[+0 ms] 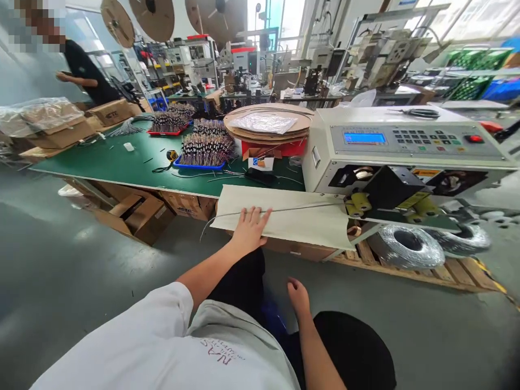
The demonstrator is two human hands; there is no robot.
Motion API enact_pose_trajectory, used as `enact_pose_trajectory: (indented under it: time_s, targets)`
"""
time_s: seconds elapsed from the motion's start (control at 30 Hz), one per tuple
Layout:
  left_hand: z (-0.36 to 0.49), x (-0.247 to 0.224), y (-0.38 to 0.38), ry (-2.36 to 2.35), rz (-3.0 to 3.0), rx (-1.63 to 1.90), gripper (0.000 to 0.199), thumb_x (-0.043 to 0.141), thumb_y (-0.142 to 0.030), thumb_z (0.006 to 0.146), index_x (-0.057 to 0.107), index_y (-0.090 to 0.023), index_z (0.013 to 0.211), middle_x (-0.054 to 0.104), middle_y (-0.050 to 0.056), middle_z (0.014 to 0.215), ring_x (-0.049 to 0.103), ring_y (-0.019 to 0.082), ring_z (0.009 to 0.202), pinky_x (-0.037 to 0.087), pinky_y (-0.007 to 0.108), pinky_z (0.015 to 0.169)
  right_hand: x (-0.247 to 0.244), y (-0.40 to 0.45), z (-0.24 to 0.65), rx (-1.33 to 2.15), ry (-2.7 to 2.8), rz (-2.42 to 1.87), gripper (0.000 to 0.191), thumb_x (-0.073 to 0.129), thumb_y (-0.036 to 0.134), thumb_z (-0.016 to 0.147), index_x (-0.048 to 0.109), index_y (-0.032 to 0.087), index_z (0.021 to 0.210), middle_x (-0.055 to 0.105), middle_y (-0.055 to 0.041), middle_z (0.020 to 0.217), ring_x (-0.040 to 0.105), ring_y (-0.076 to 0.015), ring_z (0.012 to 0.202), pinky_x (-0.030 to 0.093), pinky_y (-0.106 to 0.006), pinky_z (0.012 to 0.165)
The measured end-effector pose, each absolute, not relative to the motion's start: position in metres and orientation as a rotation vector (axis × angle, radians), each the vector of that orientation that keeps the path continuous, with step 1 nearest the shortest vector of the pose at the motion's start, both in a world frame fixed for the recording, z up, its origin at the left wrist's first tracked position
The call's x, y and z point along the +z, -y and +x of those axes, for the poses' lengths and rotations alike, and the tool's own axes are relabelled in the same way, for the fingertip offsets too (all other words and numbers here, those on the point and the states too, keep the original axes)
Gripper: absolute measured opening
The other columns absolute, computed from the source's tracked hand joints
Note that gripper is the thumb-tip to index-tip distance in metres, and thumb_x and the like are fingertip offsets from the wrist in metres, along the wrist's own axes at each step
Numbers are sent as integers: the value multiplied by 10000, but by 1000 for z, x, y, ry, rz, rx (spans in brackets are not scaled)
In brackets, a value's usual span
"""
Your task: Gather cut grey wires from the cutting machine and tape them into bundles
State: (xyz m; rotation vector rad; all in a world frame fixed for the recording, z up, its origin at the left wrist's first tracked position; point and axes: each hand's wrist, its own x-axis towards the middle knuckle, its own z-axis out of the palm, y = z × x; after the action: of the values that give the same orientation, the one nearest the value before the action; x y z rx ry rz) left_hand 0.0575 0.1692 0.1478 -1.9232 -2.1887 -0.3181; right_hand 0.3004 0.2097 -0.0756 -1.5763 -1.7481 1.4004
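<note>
My left hand (248, 232) lies over the cream sheet-like chute (303, 225) in front of the machine, fingers stretched out and apart. Beneath or against those fingers runs a thin grey cable (306, 207); the exact contact is hidden. To the right the cable reaches the yellowish rollers of the wire cutting machine (320, 143), and its free left end droops past the chute's edge. Down by my lap, my right hand (299, 297) is loosely closed, fingers curled, with nothing visible in it.
On the green table (134, 154) are a blue tray (199, 166) of bundled wire pieces, a tape measure (171, 156) and stacked cardboard discs (266, 132). Wrapped cable coils (390, 246) sit on a pallet at right. Cardboard boxes (152, 216) stand below. Another person (87, 70) stands far left.
</note>
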Motion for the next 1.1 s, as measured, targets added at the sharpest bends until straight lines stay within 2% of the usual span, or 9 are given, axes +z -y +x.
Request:
enact_pose_trajectory:
  time_s: [0.13, 0.3, 0.43, 0.53, 0.63, 0.77, 0.83, 0.93, 1.1]
  targets:
    - [38, 143, -150, 2203, -1893, -300, 936, 654, -415, 799, 133, -247, 1559, 388, 154, 1478, 341, 351, 1386, 173, 538, 1178, -55, -183, 278, 1548, 1428, -1282, 467, 556, 485, 784, 701, 155, 1082, 743, -118, 987, 690, -279, 970, 542, -394, 830]
    - [2, 146, -121, 2212, -1938, -237, 800, 602, -475, 845, 255, -240, 1527, 498, 147, 1357, 449, 338, 1279, 253, 546, 1139, -42, -155, 282, 1515, 1518, -1177, 458, 639, 536, 774, 712, 174, 1045, 740, -107, 950, 688, -257, 872, 546, -417, 827]
    - [-34, 147, -99, 2141, -2115, -354, 475, 465, -456, 935, 499, -253, 1363, 595, 94, 1200, 535, 258, 1139, 416, 420, 1014, -17, -160, 286, 1581, 1436, -1123, 477, 647, 556, 785, 687, 206, 1106, 738, -103, 1039, 682, -270, 997, 535, -423, 888]
    - [-57, 145, -79, 2071, -2130, -551, 326, 393, -371, 974, 640, -260, 1154, 646, 60, 1032, 572, 213, 1002, 448, 381, 949, 19, -171, 267, 1733, 1259, -953, 512, 630, 544, 820, 622, 231, 1225, 713, -99, 1163, 655, -272, 1104, 527, -430, 921]
    - [-66, 147, -52, 1980, -2131, -753, 299, 434, -295, 959, 651, -268, 1163, 648, 50, 944, 583, 190, 903, 477, 351, 865, 58, -183, 243, 1857, 1030, -794, 541, 592, 523, 860, 546, 237, 1318, 663, -102, 1286, 613, -269, 1201, 489, -458, 993]
    - [-55, 142, -9, 1776, -2242, -924, 399, 515, -175, 913, 585, -311, 1281, 596, 3, 777, 550, 146, 722, 452, 285, 672, 95, -194, 228, 1983, 839, -676, 512, 536, 543, 885, 560, 227, 1287, 637, -101, 1333, 580, -265, 1254, 441, -474, 1049]
    - [-46, 132, 9, 1710, -2304, -915, 445, 536, -136, 893, 568, -313, 1300, 543, -23, 696, 505, 123, 642, 402, 258, 598, 102, -195, 231, 2034, 743, -652, 483, 548, 546, 877, 591, 231, 1241, 659, -97, 1299, 594, -264, 1234, 446, -461, 1039]
    - [-31, 109, 29, 1745, -2356, -758, 414, 536, -133, 895, 584, -281, 1278, 498, -37, 650, 480, 107, 610, 373, 246, 571, 98, -194, 245, 1960, 625, -741, 429, 618, 505, 840, 626, 253, 1187, 725, -67, 1152, 655, -247, 1128, 475, -428, 980]
    - [-13, 66, 32, 1932, -2356, -509, 320, 517, -191, 923, 624, -286, 1209, 577, -10, 718, 528, 122, 671, 407, 261, 607, 65, -186, 277, 1642, 664, -932, 424, 630, 463, 839, 627, 268, 1215, 730, -23, 980, 687, -220, 1022, 500, -393, 889]
